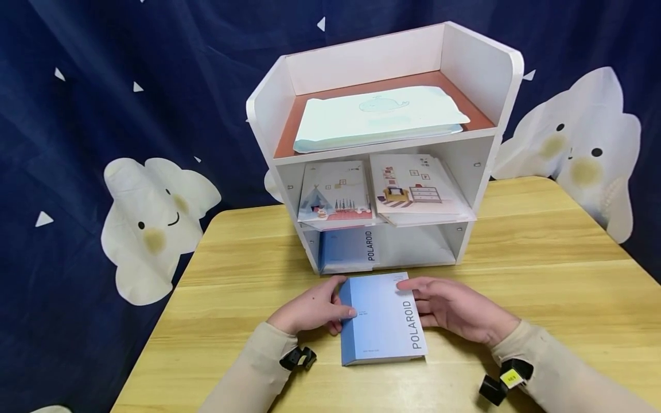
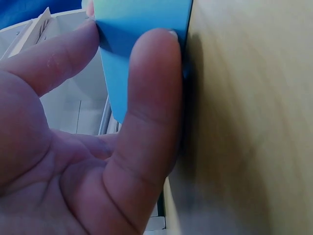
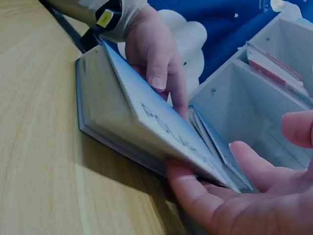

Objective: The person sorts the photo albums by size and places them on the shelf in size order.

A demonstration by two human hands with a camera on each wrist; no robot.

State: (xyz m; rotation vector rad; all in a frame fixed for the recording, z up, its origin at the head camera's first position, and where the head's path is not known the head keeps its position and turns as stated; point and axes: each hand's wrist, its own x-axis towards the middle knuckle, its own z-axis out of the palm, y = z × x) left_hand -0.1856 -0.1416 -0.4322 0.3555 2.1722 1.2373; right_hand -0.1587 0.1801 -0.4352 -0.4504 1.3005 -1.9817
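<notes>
A blue-and-white photo album (image 1: 384, 327) marked POLAROID lies on the table in front of the shelf, its blue spine toward the left. My left hand (image 1: 315, 307) grips the spine side, thumb over the cover; in the left wrist view a finger (image 2: 151, 98) presses low along the blue spine. At the album's opposite side is my right hand (image 1: 454, 307), its fingers (image 3: 188, 188) touching the page edge. Its thumb (image 3: 298, 128) stands off the cover in the right wrist view. The thick block of pages (image 3: 105, 93) shows there.
Behind the album stands a white shelf unit (image 1: 477, 183). A similar blue album (image 1: 346, 249) lies at the left of its bottom compartment. Illustrated albums (image 1: 335, 192) fill the middle, and a pale whale-print one (image 1: 382, 115) lies on top. The wooden table (image 1: 227, 298) extends on both sides.
</notes>
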